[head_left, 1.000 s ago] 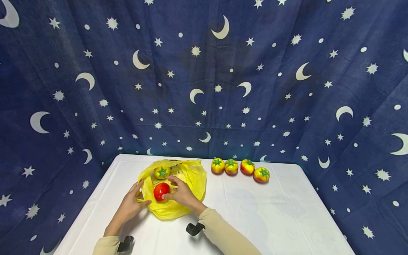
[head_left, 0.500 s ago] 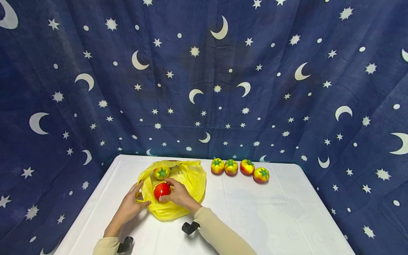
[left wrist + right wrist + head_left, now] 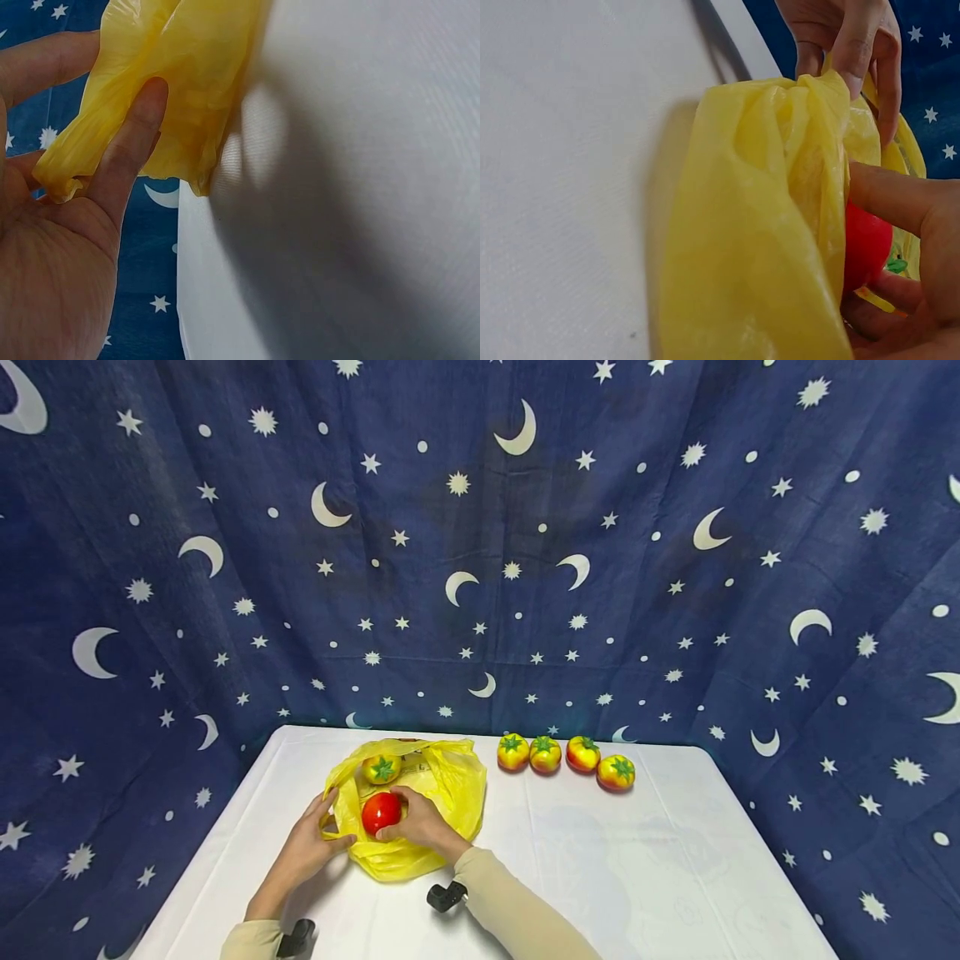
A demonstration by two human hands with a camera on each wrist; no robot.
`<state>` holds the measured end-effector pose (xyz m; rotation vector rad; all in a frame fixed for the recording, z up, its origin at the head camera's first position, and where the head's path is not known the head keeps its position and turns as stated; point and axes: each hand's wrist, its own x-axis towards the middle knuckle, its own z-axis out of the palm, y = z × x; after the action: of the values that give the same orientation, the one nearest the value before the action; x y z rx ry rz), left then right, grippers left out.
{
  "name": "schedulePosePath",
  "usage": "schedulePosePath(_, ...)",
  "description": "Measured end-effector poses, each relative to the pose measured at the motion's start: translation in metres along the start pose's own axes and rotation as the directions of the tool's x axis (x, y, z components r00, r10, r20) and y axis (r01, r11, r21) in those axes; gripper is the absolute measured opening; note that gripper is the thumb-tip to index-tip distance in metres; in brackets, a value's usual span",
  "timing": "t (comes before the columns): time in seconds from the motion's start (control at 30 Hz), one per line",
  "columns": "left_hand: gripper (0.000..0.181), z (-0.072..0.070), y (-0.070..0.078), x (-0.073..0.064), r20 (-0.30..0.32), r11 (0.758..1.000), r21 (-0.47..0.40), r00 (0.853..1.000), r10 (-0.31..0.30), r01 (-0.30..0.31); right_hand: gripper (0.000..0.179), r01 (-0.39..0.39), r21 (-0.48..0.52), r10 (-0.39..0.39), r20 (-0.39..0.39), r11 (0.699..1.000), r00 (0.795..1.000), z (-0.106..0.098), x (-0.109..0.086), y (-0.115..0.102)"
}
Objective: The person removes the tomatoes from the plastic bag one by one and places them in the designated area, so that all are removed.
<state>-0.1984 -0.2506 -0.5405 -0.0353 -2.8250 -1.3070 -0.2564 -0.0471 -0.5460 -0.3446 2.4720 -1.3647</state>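
Observation:
A yellow plastic bag (image 3: 457,777) lies with its mouth spread on the white table. My left hand (image 3: 309,842) holds the bag's left edge; in the left wrist view its thumb (image 3: 135,135) lies across the outside of the yellow plastic. Inside the mouth, my right hand (image 3: 422,823) grips a glossy red tomato (image 3: 380,812) from its right side, with thumb and fingers curved round it. The right wrist view shows the red tomato (image 3: 866,244) partly covered by the bag's near wall. Behind it in the bag sits a second tomato (image 3: 381,768), yellow with green leaves.
To the right of the bag, several yellow-red tomatoes (image 3: 544,754) stand in a row near the back of the white-covered table (image 3: 675,860). A dark blue curtain (image 3: 480,527) with moons and stars hangs behind and at the sides.
My right hand has drawn back slightly, and its thumb and fingers have settled round the red tomato's right side. My left hand keeps its place on the bag's edge.

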Motion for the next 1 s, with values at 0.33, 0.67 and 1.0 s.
schedulePosePath(0.33, 0.095, 0.0, -0.002, 0.0, 0.011, 1.0, 0.017, 1.0, -0.018, 0.018, 0.074, -0.03, 0.0, 0.03, -0.035, 1.0, 0.999, 0.0, 0.0, 0.002)
schedulePosePath(0.67, 0.094, -0.001, -0.004, 0.001, -0.003, 1.0, 0.03, 1.0, 0.003, -0.003, 0.069, -0.012, 0.131, 0.018, -0.045, 0.991, 0.999, -0.008, -0.006, -0.004)
schedulePosePath(1.0, 0.094, 0.001, -0.004, 0.002, -0.005, 1.0, 0.031, 1.0, -0.002, 0.002, 0.071, 0.018, 0.213, -0.006, -0.055, 0.977, 0.998, -0.023, -0.019, -0.013)
